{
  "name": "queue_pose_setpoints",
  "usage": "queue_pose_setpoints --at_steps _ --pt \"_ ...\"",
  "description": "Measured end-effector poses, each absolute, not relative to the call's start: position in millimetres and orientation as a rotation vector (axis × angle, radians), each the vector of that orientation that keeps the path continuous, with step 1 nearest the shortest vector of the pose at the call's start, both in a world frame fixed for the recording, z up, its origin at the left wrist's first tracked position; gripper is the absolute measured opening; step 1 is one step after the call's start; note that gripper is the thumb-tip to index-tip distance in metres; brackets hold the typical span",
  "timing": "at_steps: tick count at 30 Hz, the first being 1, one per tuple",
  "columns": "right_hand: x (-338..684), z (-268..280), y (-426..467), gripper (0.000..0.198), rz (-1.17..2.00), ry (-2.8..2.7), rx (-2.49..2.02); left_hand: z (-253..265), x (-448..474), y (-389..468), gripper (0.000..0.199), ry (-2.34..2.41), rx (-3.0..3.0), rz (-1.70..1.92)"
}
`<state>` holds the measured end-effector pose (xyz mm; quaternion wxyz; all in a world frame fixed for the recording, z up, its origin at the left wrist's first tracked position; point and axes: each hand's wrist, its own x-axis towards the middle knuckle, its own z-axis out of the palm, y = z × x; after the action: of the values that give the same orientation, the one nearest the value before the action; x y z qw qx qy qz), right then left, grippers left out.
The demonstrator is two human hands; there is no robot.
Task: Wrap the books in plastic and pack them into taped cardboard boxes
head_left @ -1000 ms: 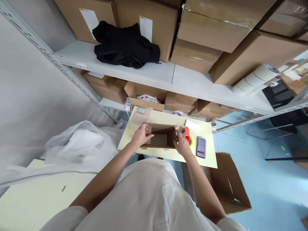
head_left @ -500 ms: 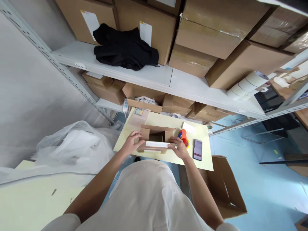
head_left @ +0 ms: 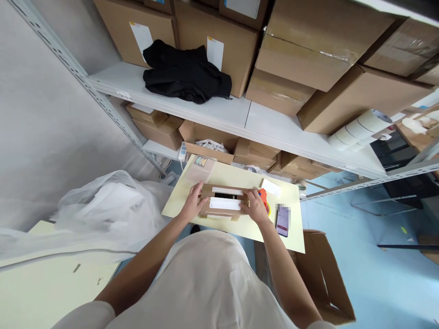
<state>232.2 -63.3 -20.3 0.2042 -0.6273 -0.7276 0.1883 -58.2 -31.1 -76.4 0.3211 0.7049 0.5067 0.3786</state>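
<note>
A small cardboard box sits on the pale yellow table in front of me. Its two long top flaps lean inward, each with a white strip along it, and a narrow dark gap shows between them. At the box's left end my left hand grips the flaps and side. My right hand does the same at the right end, fingers on the far flap and thumb on the near one. Just beyond my right hand lies an orange tape dispenser, partly hidden by it.
A phone and a white card lie on the table's right side. Behind stands a shelf with cartons, tape rolls and a black garment. An open carton is at lower right; white plastic sheeting is at left.
The far flap has folded inward towards the near flap, narrowing the opening. Both hands have shifted with their fingers up onto the far flap. The view has tilted slightly.
</note>
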Motion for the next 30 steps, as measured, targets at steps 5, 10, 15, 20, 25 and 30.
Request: queue_pose_setpoints --at_steps 5,10,15,20,25,30 --pt "221 -49 -90 0.038 0.402 -1.843 -1.833 -75 -57 -34 0.042 1.367 1.999 0.840" --pt "219 -61 -110 0.057 0.583 -1.784 -1.815 -74 -52 -35 0.054 1.314 2.031 0.675" --pt "225 -80 -123 0.057 0.492 -1.641 -2.049 -78 -33 -24 0.056 1.133 2.119 0.396" --pt "219 -96 -120 0.058 0.512 -1.586 -2.115 -92 -25 -14 0.056 1.204 2.165 0.332" --pt "207 -94 -113 0.056 0.558 -1.514 -2.085 -85 -13 -25 0.050 1.375 2.427 0.298" --pt "225 -95 -109 0.055 0.681 -1.448 -1.977 -79 10 -43 0.056 1.151 2.520 0.251"
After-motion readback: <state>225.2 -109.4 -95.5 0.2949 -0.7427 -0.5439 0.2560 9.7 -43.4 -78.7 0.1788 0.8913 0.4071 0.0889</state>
